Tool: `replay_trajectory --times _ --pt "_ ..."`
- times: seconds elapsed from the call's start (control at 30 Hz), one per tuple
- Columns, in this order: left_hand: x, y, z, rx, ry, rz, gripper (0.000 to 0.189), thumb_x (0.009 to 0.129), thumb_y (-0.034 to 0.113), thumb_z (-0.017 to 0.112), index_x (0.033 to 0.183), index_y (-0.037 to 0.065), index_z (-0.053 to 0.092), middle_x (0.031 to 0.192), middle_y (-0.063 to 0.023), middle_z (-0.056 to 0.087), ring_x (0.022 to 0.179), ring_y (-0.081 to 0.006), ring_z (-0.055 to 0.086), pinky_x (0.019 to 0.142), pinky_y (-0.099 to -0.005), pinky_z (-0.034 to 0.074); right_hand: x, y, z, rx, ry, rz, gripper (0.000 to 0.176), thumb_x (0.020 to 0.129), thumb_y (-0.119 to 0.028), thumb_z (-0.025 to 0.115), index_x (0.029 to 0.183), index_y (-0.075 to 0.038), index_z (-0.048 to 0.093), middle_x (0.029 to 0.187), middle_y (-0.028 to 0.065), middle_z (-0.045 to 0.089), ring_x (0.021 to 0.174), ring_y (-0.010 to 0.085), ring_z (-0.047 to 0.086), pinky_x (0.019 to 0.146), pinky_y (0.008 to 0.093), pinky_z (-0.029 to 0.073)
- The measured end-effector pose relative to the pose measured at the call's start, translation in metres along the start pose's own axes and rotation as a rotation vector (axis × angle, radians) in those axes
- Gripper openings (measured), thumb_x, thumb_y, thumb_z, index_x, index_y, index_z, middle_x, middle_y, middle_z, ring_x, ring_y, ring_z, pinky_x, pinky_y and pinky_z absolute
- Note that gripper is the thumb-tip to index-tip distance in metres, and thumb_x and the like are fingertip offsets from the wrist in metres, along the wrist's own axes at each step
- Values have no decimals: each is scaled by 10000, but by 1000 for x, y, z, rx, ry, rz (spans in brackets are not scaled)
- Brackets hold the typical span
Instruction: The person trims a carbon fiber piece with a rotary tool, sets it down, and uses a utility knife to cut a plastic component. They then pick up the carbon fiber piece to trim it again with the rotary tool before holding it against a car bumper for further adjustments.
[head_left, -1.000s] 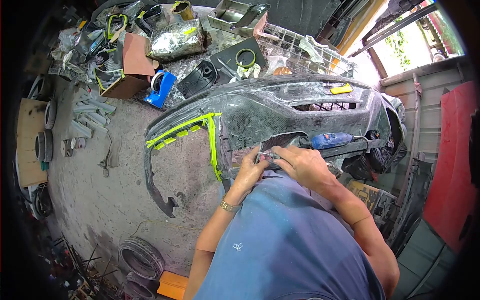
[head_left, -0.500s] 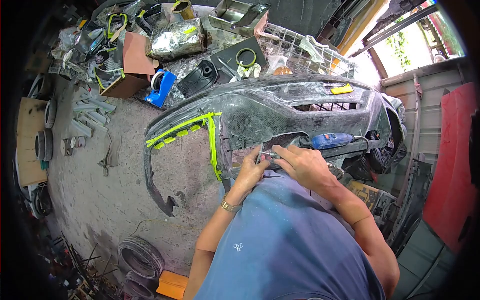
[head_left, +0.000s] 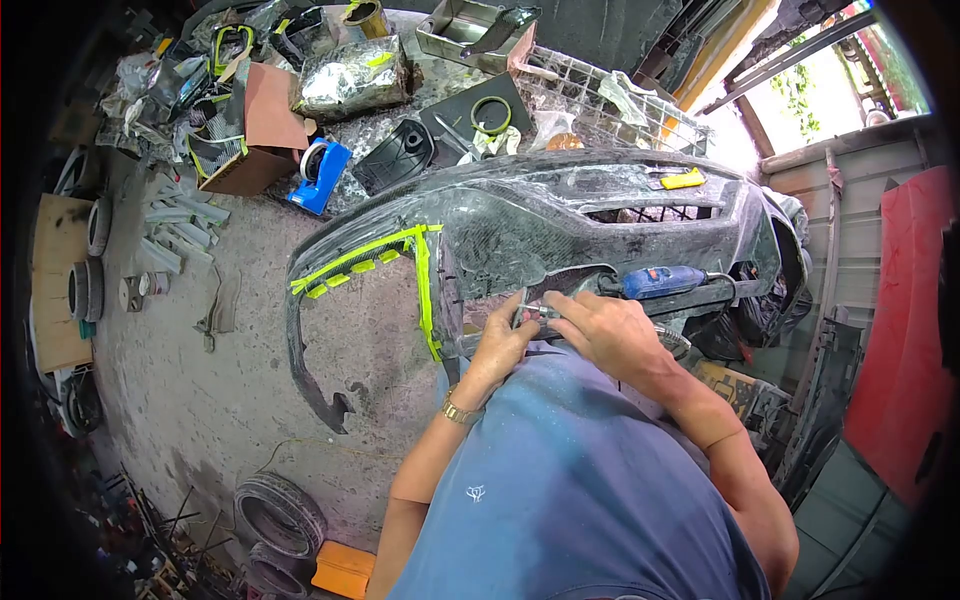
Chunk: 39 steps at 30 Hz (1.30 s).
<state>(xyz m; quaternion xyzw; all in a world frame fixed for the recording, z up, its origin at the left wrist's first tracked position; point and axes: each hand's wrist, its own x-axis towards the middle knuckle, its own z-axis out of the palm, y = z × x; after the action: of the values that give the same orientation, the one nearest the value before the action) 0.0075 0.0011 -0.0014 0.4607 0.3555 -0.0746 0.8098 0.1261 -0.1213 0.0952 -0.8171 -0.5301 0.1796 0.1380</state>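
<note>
My left hand (head_left: 500,340), with a gold watch on its wrist, is closed in a pinch around a small, slim metal piece (head_left: 537,310). From the other side my right hand (head_left: 612,330) grips the same piece with thumb and fingers. Its exact kind is too small to make out. Both hands are close to my body, over the near edge of a dark car bumper (head_left: 500,230) with a dusty, carbon-patterned surface. Just beyond my right hand lies a blue rotary tool (head_left: 662,281) on the bumper. Bright yellow-green tape (head_left: 425,290) lines the bumper's left opening.
A yellow utility knife (head_left: 684,180) rests on the bumper's far part. Behind it stands a cluttered table with a blue tape dispenser (head_left: 320,178), a cardboard box (head_left: 262,130) and a tape roll (head_left: 491,115). Tires (head_left: 282,512) lie on the floor; a red panel (head_left: 895,330) leans at right.
Almost nothing differs. Both hands keep their place and hold on the small metal piece; the view has shifted very slightly.
</note>
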Motion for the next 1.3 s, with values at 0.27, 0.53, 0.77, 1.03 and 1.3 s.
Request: replay_trajectory --times 0.27,0.53,0.77,1.03,1.3 --pt "1 -2 -16 -375 -213 -128 229 874 55 540 1103 59 560 661 47 450 494 -38 368 412 -205 327 1 7 -23 324 105 43 325 918 -224 599 1185 -38 606 1108 173 652 982 333 645 843 376 506" --pt "-10 5 -19 -539 -505 -168 155 844 44 539 982 -26 538 638 16 447 512 -50 388 476 -265 479 -23 32 -51 607 433 388 314 892 -117 641 1169 25 599 920 84 646 848 119 564 797 267 455" --pt "-7 -1 -18 -454 -502 -177 199 833 48 553 1012 -36 543 651 13 435 529 -51 405 550 -288 569 -54 52 -43 528 481 464 326 849 -112 688 1133 32 623 853 44 620 804 105 540 754 252 447" --pt "-10 -1 -21 -593 -637 -22 526 939 304 563 1269 -86 436 1213 -255 533 909 -268 627 640 -358 623 -53 80 -15 702 360 547 167 835 -127 691 868 22 623 682 -19 541 654 54 442 614 241 378" --pt "-32 -4 -12 56 -92 332 212 976 227 551 999 23 606 790 -16 605 662 -74 549 549 -204 409 -46 85 -4 780 326 601 211 835 -158 701 908 26 626 724 -8 565 686 65 471 634 252 391"
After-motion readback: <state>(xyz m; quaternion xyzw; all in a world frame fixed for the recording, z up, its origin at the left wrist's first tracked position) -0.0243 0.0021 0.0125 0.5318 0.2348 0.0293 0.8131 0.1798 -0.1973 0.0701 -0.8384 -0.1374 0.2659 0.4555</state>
